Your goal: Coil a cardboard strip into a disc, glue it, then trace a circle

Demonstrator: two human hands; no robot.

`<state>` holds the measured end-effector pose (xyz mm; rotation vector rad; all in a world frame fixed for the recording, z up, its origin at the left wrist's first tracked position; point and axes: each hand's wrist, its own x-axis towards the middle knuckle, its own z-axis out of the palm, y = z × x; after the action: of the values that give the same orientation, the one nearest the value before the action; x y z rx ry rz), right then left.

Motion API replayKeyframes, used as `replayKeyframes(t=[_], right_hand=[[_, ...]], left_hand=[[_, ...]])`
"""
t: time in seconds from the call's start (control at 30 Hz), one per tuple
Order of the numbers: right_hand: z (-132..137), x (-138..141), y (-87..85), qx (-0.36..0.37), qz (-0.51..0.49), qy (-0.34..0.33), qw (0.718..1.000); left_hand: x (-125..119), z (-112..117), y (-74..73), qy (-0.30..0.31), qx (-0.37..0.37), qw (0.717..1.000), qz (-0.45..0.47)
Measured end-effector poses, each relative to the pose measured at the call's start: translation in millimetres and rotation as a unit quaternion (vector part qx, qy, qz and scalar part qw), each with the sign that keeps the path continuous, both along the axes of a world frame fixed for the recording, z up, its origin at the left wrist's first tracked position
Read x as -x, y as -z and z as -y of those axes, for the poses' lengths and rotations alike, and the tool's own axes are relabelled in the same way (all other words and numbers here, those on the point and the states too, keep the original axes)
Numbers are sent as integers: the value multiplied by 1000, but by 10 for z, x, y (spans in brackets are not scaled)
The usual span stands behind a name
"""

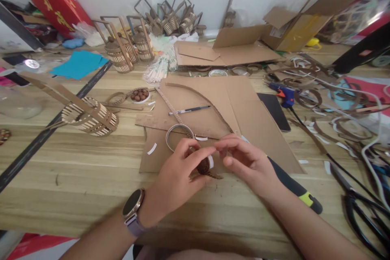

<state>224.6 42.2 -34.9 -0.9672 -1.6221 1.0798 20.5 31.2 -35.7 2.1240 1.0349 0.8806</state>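
My left hand (179, 178) and my right hand (246, 162) meet over a flat cardboard sheet (243, 109) near the table's front edge. Both pinch a small brown coil of rolled corrugated cardboard strip (204, 166) with a bit of white tape on it. A smartwatch sits on my left wrist. Just behind my left fingers lies a white-edged cardboard ring (178, 132). A long curved cardboard strip (207, 99) and a pen (189, 110) lie farther back on the sheet.
A cardboard lantern (89, 115) lies on its side at left; more lanterns (128, 46) stand at the back. A blue glue gun (282, 93), a black-and-yellow knife (295, 189), scissors (362, 207), cardboard rings and scraps crowd the right. A small dish of brown beads (140, 95) sits centre-left.
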Motion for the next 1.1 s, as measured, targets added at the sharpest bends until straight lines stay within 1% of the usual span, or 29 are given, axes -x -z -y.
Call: replayKeyframes(t=[0.07, 0.1, 0.27, 0.37, 0.47, 0.6, 0.67, 0.77, 0.9, 1.1], right_hand=[[36, 36, -38, 38, -40, 29, 998], [56, 63, -52, 60, -53, 33, 996], [123, 206, -35, 179, -89, 10, 980], [142, 246, -10, 201, -67, 36, 977], [169, 249, -10, 168, 11, 74, 983], [199, 230, -7, 58, 139, 124, 981], [202, 223, 1, 11, 174, 132, 976], [197, 218, 12, -33, 194, 134, 971], [197, 216, 21, -52, 201, 128, 970], [196, 205, 28, -49, 214, 121, 968]], left_hand=[[-6, -6, -2, -17, -3, 1000, -9], [-10, -9, -1, -23, -6, 1000, -12], [-32, -11, 7, -57, -25, 997, -39], [-37, -7, 21, -66, -30, 996, -50], [-41, 1, 42, -69, -35, 995, -63], [-53, 9, 68, -75, -30, 994, -79], [-57, 9, 74, -74, -26, 993, -85], [-60, 8, 73, -74, -20, 993, -89], [-63, 17, 65, -75, -21, 992, -95], [-61, 26, 67, -76, -39, 991, -102]])
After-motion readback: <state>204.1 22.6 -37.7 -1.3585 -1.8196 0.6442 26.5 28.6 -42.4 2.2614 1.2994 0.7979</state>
